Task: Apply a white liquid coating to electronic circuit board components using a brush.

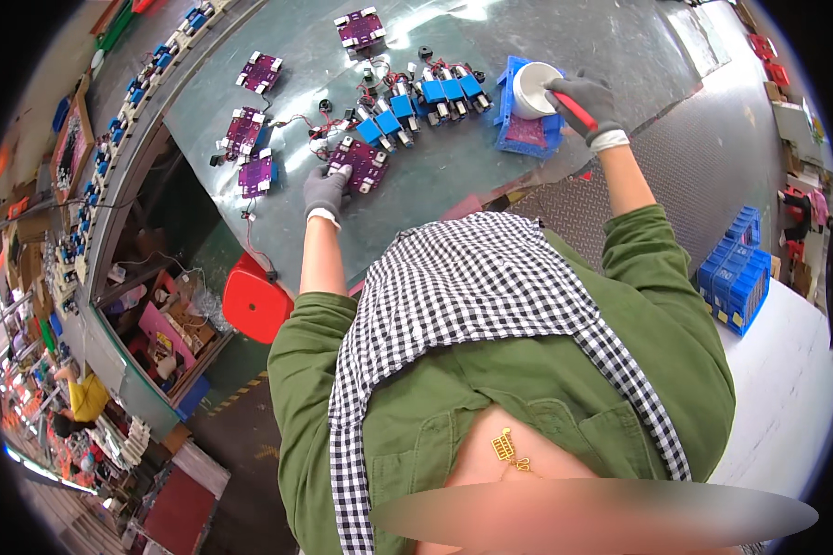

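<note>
My left hand point(326, 192), in a grey glove, pinches the near left corner of a purple circuit board point(365, 168) with white corner pieces, at the table's near side. In my right hand point(590, 100), also gloved, is a red-handled tool point(576, 113); its far end is hidden, so its kind cannot be told. That hand is at the rim of a white tub point(533, 92), which stands tilted in a blue plastic bin point(553, 141). Between the hands lies a row of blue box-shaped parts point(453, 91) with red and black wires.
Several more purple boards lie at the left, such as one wired board point(260, 72), and another board point(359, 30) is at the far side. A red stool point(255, 298) stands by the table's left edge. Blue crates point(737, 274) are at the right. A line of blue parts point(148, 79) runs beyond.
</note>
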Action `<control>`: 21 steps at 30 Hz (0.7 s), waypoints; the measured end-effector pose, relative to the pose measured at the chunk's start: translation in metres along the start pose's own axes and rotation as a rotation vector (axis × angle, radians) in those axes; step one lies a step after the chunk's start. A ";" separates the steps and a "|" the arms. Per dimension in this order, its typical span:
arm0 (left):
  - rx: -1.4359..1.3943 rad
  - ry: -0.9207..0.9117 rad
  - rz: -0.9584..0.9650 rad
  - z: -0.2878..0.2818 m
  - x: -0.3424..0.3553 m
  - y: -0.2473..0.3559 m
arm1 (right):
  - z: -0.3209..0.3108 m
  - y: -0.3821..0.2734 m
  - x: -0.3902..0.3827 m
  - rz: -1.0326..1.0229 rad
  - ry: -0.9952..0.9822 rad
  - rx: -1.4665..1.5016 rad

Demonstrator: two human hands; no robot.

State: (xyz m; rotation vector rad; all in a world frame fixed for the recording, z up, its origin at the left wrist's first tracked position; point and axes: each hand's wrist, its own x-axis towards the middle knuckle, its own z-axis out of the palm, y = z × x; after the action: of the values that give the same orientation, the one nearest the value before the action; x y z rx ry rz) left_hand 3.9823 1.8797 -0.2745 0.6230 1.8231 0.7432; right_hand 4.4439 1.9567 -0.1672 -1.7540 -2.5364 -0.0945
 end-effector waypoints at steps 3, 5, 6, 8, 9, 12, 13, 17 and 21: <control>-0.083 -0.076 0.147 -0.003 0.001 -0.021 | -0.014 -0.004 -0.017 -0.083 0.235 0.016; -0.002 -0.031 0.191 -0.016 -0.003 -0.032 | -0.027 -0.023 -0.024 -0.056 0.321 0.134; -0.178 -0.036 0.169 -0.014 -0.025 -0.019 | -0.034 -0.033 -0.028 0.045 0.410 0.454; -0.343 -0.119 0.172 -0.025 -0.060 -0.002 | -0.046 -0.056 -0.025 0.068 0.535 0.981; -0.335 -0.116 0.169 -0.030 -0.075 0.008 | -0.056 -0.071 -0.020 0.073 0.534 0.989; -0.528 -0.262 0.281 -0.021 -0.123 0.046 | -0.087 -0.116 -0.013 -0.160 0.405 1.063; -0.446 -0.254 0.329 -0.015 -0.134 0.058 | -0.094 -0.133 -0.014 -0.104 0.313 1.231; -0.293 -0.290 0.399 -0.006 -0.169 0.084 | -0.108 -0.165 -0.011 -0.054 0.104 1.485; -0.263 -0.315 0.460 -0.004 -0.180 0.094 | -0.110 -0.160 -0.007 -0.152 0.180 1.310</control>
State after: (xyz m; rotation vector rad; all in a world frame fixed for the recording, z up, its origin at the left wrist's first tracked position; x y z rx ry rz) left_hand 4.0471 1.8148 -0.0930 0.9384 1.2778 1.1001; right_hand 4.2979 1.8843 -0.0611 -0.9200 -1.7506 1.0602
